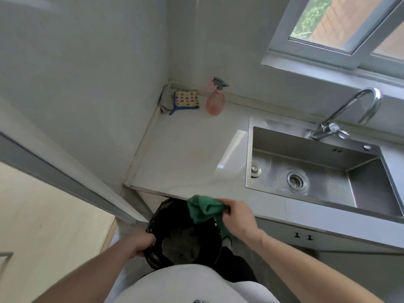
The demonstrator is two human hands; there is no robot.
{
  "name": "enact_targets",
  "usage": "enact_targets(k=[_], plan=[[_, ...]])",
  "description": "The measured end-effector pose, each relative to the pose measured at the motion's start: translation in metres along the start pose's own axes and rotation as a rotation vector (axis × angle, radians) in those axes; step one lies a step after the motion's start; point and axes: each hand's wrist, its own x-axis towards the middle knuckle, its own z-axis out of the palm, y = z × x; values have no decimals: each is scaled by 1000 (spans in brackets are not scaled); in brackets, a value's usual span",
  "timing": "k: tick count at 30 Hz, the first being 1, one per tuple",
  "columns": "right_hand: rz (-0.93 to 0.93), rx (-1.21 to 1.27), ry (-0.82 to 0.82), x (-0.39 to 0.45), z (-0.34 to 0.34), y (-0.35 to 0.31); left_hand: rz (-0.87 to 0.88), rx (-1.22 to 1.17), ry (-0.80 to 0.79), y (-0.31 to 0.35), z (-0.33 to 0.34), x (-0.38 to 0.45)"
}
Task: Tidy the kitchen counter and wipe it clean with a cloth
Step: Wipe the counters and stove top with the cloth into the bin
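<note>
Your right hand [237, 215] pinches the green cloth [203, 208] over the black bin [185, 237]; your left hand [140, 243] grips its rim. Shake the cloth low inside.

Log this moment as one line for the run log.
left hand: grips black bin bag rim | right hand: holds green cloth over bag | counter: bare centre

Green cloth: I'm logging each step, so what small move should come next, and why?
Probably shake the green cloth out over the black bin. The right hand holds it bunched just above the bin's mouth, and the left hand grips the bin's rim, apparently steadying it below the counter edge.
</note>
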Motion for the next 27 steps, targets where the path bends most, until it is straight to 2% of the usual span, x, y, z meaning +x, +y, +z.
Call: enact_targets(k=[4,7,9,14,18,22,24,27], plan=[[62,38,191,28,-40,26,-9,-17,0,-2,17,-10],[63,-6,244,52,-50,35,-25,-52,-5,-5,28,-13],[48,-40,203,61,-48,41,-34,-78,-7,-6,36,-12],[25,-120,-58,50,-16,55,-59,-157,27,-7,61,-19],[-74,-149,-136,40,-14,63,-76,-234,95,-9,78,-37],[-246,-163,-289,45,-18,43,-81,-270,163,-13,83,-43],[-302,-96,-269,45,-13,24,-82,-283,183,-14,82,-45],[-335,-16,-131,52,-5,-11,-70,-279,197,-14,70,-46]])
